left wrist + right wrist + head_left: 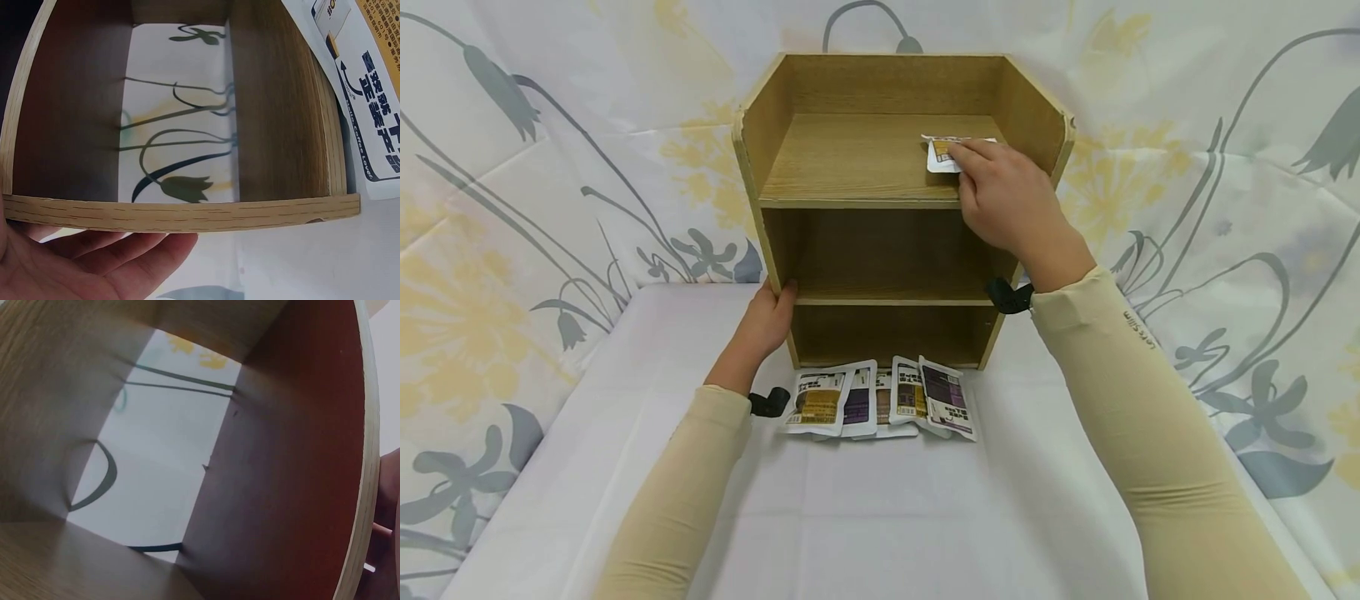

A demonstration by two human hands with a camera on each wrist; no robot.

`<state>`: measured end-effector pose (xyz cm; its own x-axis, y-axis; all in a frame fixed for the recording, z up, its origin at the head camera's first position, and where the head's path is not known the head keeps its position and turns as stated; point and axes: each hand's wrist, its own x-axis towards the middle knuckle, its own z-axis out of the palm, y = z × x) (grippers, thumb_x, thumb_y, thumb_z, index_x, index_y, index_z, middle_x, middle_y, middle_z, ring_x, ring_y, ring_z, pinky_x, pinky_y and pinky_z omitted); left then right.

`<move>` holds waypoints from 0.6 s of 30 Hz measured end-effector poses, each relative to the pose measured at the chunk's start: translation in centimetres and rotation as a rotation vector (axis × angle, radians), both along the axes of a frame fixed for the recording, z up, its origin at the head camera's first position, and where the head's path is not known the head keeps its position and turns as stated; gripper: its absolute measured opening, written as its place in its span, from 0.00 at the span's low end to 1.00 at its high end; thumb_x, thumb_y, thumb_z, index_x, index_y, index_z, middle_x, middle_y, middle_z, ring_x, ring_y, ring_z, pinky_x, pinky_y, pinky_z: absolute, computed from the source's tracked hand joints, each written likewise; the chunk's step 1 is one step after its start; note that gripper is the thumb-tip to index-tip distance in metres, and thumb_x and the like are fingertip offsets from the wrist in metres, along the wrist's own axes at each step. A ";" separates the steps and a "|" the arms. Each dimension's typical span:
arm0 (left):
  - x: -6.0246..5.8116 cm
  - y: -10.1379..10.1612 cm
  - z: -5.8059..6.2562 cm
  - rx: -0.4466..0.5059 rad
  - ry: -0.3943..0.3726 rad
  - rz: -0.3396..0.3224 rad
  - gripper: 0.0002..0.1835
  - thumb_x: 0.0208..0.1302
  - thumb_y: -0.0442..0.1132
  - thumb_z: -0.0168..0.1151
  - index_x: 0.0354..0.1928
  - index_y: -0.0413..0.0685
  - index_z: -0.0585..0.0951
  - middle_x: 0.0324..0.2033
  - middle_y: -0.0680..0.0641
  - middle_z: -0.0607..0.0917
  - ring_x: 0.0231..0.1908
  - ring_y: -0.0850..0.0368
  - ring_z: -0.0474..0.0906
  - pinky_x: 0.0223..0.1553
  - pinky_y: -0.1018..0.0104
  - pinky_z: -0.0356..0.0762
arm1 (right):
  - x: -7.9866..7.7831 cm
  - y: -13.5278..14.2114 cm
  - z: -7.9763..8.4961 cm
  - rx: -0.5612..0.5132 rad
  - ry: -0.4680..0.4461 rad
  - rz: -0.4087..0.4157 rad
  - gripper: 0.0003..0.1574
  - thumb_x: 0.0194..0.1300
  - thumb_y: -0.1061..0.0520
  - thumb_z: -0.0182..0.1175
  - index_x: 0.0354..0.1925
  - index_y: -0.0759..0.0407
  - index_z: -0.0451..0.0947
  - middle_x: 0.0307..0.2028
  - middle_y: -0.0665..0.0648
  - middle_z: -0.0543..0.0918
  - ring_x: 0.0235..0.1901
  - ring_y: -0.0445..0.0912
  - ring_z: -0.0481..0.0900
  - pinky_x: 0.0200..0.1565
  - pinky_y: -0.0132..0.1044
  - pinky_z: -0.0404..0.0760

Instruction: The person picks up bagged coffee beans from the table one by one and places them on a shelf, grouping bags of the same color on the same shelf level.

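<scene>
A wooden shelf unit (887, 202) with three levels stands on the white cloth. My left hand (766, 321) grips its left side panel; in the left wrist view the fingers (144, 262) lie along the panel's outer side. Over the right part of the top level, my right hand (1011, 196) holds a white and yellow coffee packet (942, 157), its fingers covering the packet's right part. In the right wrist view that hand shows only at the right edge, past the side panel (300, 444). Several white coffee packets (820, 400) with yellow, purple or brown labels lie overlapping at the unit's foot.
White cloth (880, 517) covers the surface in front of the unit. A floral-printed curtain (587, 100) hangs behind and at both sides. Black wrist mounts (1009, 296) sit at both cuffs. The middle level (880, 254) has its back open, showing the curtain in the wrist views.
</scene>
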<state>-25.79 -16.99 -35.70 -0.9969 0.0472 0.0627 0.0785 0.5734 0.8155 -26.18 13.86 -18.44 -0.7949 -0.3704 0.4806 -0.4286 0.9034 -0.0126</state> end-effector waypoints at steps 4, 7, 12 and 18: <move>0.0 0.0 0.0 0.002 -0.002 0.003 0.34 0.68 0.60 0.29 0.71 0.52 0.47 0.61 0.35 0.66 0.58 0.41 0.68 0.58 0.46 0.64 | 0.0 0.0 0.0 -0.001 0.011 0.003 0.27 0.69 0.55 0.36 0.64 0.54 0.64 0.62 0.57 0.69 0.62 0.53 0.65 0.62 0.47 0.63; 0.0 0.1 -0.1 0.004 -0.008 0.003 0.34 0.68 0.61 0.29 0.71 0.52 0.47 0.62 0.36 0.66 0.58 0.41 0.68 0.58 0.45 0.64 | 0.0 0.0 -0.1 -0.001 0.019 0.011 0.27 0.69 0.55 0.37 0.63 0.55 0.64 0.61 0.58 0.70 0.62 0.54 0.66 0.62 0.47 0.63; 0.1 0.1 -0.2 0.006 -0.005 -0.001 0.34 0.68 0.61 0.29 0.71 0.52 0.46 0.62 0.36 0.65 0.58 0.41 0.68 0.58 0.45 0.64 | 0.2 0.1 -0.4 -0.009 0.059 0.045 0.27 0.68 0.56 0.38 0.63 0.57 0.65 0.60 0.59 0.70 0.61 0.54 0.66 0.63 0.46 0.62; 0.1 0.1 0.0 0.008 -0.003 -0.004 0.34 0.68 0.61 0.29 0.71 0.52 0.46 0.63 0.36 0.64 0.59 0.41 0.67 0.59 0.45 0.64 | 1.3 0.4 -0.7 -0.033 0.118 0.092 0.27 0.66 0.59 0.41 0.63 0.58 0.65 0.60 0.60 0.70 0.61 0.54 0.66 0.63 0.46 0.62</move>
